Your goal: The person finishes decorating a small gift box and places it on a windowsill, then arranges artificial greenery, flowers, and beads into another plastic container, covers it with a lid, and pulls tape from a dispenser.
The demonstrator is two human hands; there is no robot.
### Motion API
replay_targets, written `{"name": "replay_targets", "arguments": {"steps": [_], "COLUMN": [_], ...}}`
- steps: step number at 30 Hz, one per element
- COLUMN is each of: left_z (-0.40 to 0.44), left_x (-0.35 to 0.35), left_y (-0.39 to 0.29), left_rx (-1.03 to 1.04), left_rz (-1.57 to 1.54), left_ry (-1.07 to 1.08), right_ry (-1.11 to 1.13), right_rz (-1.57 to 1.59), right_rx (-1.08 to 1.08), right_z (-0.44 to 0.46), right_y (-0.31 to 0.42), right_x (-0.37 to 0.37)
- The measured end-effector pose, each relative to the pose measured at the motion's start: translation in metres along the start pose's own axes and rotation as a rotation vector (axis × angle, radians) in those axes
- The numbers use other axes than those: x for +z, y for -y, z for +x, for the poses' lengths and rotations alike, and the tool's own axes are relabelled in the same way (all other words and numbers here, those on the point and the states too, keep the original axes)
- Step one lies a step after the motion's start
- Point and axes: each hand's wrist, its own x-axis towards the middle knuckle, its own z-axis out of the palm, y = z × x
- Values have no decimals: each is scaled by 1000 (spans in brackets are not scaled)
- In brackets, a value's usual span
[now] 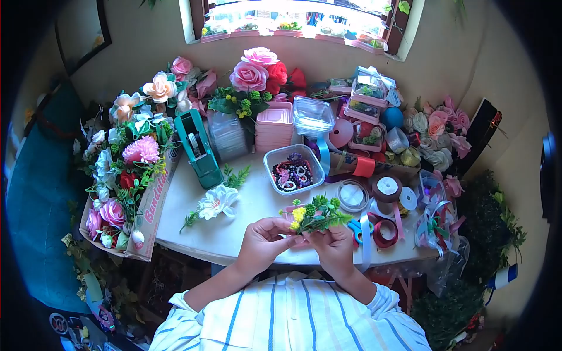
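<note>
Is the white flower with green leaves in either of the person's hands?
No, the white flower lies on the table, while the left hand and right hand hold a yellow-and-green sprig.

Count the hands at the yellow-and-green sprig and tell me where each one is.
2: the left hand at the lower left of the sprig, the right hand gripping it from below right. None seems hidden.

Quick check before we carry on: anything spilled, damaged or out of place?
Nothing looks spilled or broken. One untidy spot: right of the hands, a pale ribbon strip trails past the blue scissors and over the front edge of the table, so it looks stray. The yellow-flowered sprig shows no obvious damage.
</note>
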Motion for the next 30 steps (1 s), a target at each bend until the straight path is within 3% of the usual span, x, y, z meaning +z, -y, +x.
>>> {"name": "replay_targets", "arguments": {"steps": [3, 5, 9, 11, 17, 20, 25, 30], "left_z": [-1, -2, -1, -1, -2, -1, 1, 1], "left_x": [2, 4, 8, 6, 5, 3, 0, -1], "left_y": [-5, -8, -12, -12, -8, -8, -8, -7], "left_rx": [-1, -19, -9, -3, 28, 46, 21, 5], "left_rz": [47, 94, 33, 20, -41, 59, 214, 220], "left_ry": [-16, -28, -45, -44, -40, -33, -37, -35], "right_ry": [-44, 34, 15, -38, 33, 31, -11, -14], "right_rz": [-167, -611, -599, -250, 32, -84, 14, -77], "right_rx": [-20, -152, -144, -18, 233, 202, 259, 237], "right_z": [3, 6, 7, 6, 7, 8, 7, 7], "right_y": [13, 16, 15, 12, 17, 19, 15, 16], "right_x": [4, -1, 1, 5, 4, 3, 6, 6]}}
